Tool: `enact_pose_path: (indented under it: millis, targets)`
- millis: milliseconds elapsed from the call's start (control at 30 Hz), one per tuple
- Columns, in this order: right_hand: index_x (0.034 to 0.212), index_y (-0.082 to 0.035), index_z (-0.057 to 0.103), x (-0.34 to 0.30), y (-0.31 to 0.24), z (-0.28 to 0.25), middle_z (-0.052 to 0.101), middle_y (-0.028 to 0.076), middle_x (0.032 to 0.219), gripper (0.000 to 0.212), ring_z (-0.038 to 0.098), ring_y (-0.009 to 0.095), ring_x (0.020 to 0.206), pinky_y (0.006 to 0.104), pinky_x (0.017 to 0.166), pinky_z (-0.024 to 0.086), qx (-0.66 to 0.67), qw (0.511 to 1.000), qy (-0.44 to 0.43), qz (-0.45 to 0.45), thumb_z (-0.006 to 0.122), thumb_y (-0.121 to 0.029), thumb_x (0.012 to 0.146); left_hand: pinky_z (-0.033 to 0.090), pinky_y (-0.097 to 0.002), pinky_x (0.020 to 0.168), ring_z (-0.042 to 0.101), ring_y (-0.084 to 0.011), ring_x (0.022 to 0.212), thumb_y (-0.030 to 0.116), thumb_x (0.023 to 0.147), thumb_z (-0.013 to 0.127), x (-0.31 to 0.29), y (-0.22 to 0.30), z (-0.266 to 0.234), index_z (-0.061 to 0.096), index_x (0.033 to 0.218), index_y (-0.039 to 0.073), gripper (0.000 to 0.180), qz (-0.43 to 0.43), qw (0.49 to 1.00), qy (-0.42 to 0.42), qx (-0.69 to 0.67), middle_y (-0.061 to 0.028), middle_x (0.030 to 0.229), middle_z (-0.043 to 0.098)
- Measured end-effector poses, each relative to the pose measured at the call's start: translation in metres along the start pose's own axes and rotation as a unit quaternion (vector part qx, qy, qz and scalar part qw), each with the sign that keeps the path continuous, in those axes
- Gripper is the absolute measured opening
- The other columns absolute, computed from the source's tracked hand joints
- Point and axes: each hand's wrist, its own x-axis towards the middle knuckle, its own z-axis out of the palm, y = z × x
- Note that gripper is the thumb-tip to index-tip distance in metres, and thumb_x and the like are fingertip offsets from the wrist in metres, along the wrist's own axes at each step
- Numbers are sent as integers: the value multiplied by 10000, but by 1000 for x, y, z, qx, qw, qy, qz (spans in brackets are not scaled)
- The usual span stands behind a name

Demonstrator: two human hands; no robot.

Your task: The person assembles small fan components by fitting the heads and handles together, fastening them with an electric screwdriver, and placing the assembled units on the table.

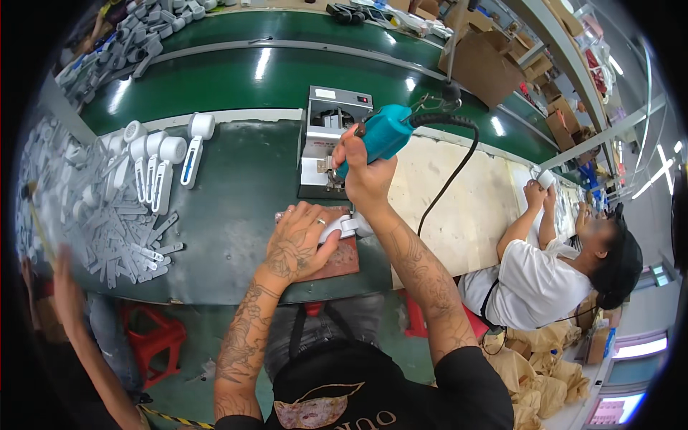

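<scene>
One teal power screwdriver [388, 132] with one black cord [437, 119], one white plastic piece [349, 226] and one reddish-brown pad [347, 259] make up the work in the middle of the dark green counter [222, 222], with one grey metal machine [319, 154] standing just behind them. To the left, four long round-headed white parts [192, 161] can be counted clearly, one lying slightly apart from the other three; more heads crowd behind, too overlapped to count, and the small flat strips [125, 240] in front of them form a heap beyond counting. Two red stools [154, 340] show at the counter's near edge, the right one mostly hidden. The white piece lies on the pad, partly covered by the left hand [295, 240], which is palm down, fingers reaching forward and thumb along the near side, holding it in place. The right hand [369, 175] is raised above and wrapped firmly around the screwdriver, which tilts with its cord end up and to the right; whether its tip touches the piece cannot be told.
</scene>
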Motion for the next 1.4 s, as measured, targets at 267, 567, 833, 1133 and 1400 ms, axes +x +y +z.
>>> enact_pose_path:
  millis: [267, 567, 833, 1133, 1400]
  targets:
    - [1041, -9, 535, -5, 1, -3, 559, 48, 712, 306, 550, 144, 615, 301, 581, 479, -12, 998, -20, 57, 673, -277, 990, 435, -484, 995, 555, -310, 1064, 317, 919, 613, -1, -3, 4, 676, 1156, 66, 351, -5, 1000, -4, 4, -110, 1102, 626]
    - [1060, 19, 598, -54, -47, -27, 598, 34, 720, 276, 570, 112, 620, 266, 575, 470, 48, 994, 15, 95, 674, -235, 982, 439, -474, 988, 557, -290, 1042, 300, 913, 624, 2, 4, -1, 682, 1139, 82, 320, -5, 1000, 5, -8, -78, 1084, 627]
    - [1047, 12, 555, -64, -42, -31, 573, 54, 720, 429, 561, 150, 633, 298, 591, 477, 19, 991, 16, 129, 709, -377, 954, 444, -439, 907, 560, -278, 1013, 277, 907, 633, 2, 1, 2, 682, 1168, 101, 319, -2, 1000, 9, -9, -59, 1040, 638]
    - [988, 18, 526, -76, -22, -39, 552, 58, 728, 382, 531, 133, 628, 289, 589, 461, 25, 993, 21, 112, 707, -316, 957, 419, -467, 986, 549, -295, 1091, 246, 913, 627, 10, 7, 1, 656, 1213, 92, 338, -11, 999, -42, -33, -40, 1238, 612]
    - [909, -25, 693, -82, -22, -31, 663, 8, 736, 163, 594, 78, 679, 266, 609, 478, -20, 990, 53, 127, 750, -178, 908, 455, -436, 929, 566, -318, 1094, 251, 890, 682, 5, 8, -5, 675, 1167, 71, 331, 44, 999, -3, -5, -56, 1249, 632]
